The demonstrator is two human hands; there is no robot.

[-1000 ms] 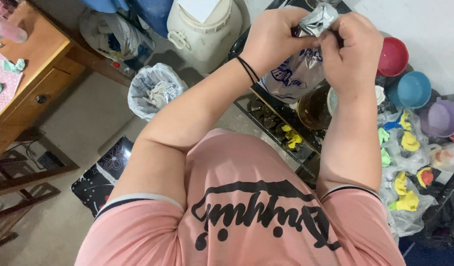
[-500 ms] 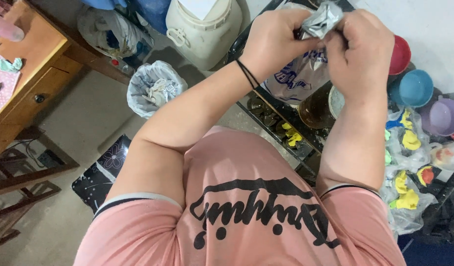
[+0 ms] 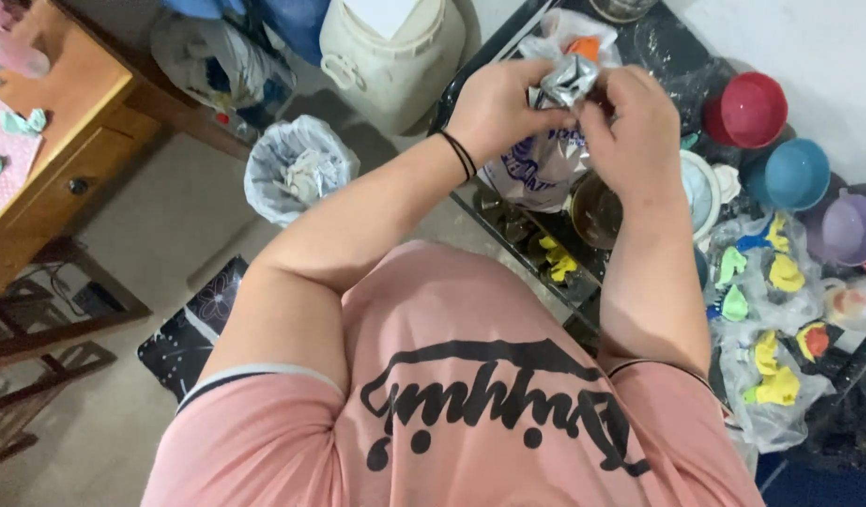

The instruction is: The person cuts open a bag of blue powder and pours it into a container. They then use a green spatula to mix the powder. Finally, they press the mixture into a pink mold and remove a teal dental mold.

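Note:
Both my hands are raised in front of my chest and pinch the gathered top of a clear plastic bag with blue print. My left hand grips the crumpled neck from the left. My right hand holds it from the right, fingers closed over it. The bag hangs down between my hands above a dark cluttered table. A black hair band circles my left wrist. Right below the bag stands a round brown pot.
Red, blue and purple bowls line the table's right side, with plastic bags of yellow and green pieces below them. A lined bin, a white jug and a wooden desk stand at left.
My hands and the bag's neck have shifted slightly down and left in view. My right hand's fingers have closed more over the twisted top.

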